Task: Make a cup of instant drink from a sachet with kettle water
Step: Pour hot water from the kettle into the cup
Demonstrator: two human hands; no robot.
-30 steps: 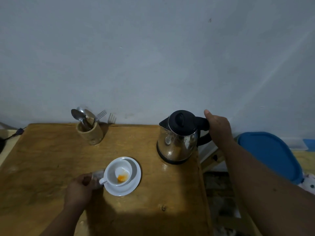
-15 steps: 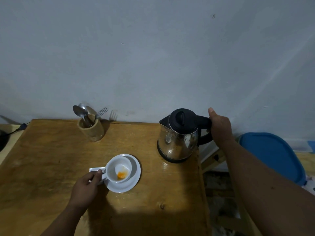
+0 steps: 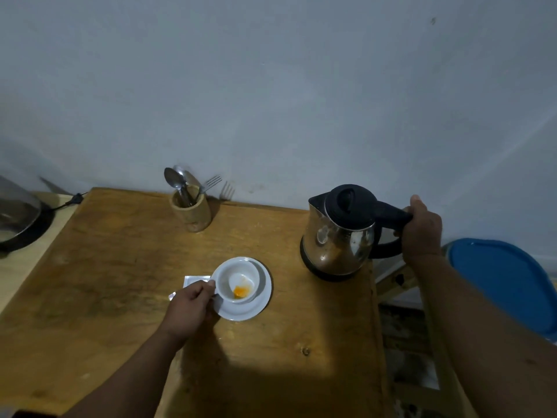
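A white cup point(image 3: 239, 280) with orange powder at its bottom stands on a white saucer point(image 3: 259, 306) in the middle of the wooden table point(image 3: 120, 282). My left hand point(image 3: 190, 306) pinches the cup's handle on its left side. A white sachet point(image 3: 193, 281) lies flat on the table behind that hand, partly hidden. At the table's right edge a steel kettle point(image 3: 340, 236) with a black lid sits on its black base. My right hand point(image 3: 422, 233) is wrapped around the kettle's black handle.
A wooden holder point(image 3: 191, 211) with spoons and forks stands at the back by the wall. A dark pan point(image 3: 18, 218) and a cable lie off the left edge. A blue lid point(image 3: 509, 282) sits to the right of the table, over a gap.
My left hand slid up from beside the saucer and closed on the cup's handle, uncovering the sachet. My right hand stays on the kettle handle; the view has shifted left.
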